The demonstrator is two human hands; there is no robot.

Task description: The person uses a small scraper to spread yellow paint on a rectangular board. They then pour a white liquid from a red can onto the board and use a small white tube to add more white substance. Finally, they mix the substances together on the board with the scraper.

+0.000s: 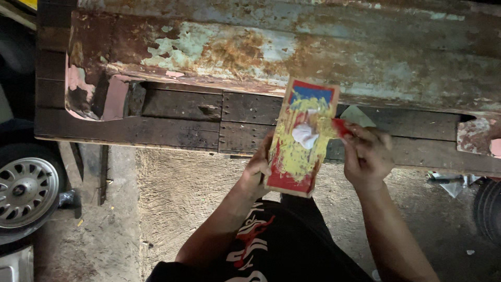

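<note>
filler half mixed on the board, rusty panel still bare

head view: my left hand [255, 172] has its grip clamped on the edge of a flat red and blue board [301, 137], held tilted in front of my chest. yellow filler [297, 151] is smeared across most of it, with a white blob [305, 136] in the middle not yet blended in, so i judge the mixing is only partly done. my right hand [367, 156] has its grip closed on a red spreader [340, 127], its edge touching the board just left of my fingers. beyond both hands the rusty, flaking metal panel [292, 47] shows no fresh filler. dark wooden boards [182, 117] run below it. a car wheel [26, 190] sits far left of my left hand, crumpled foil [453, 183] right of my right.
</note>
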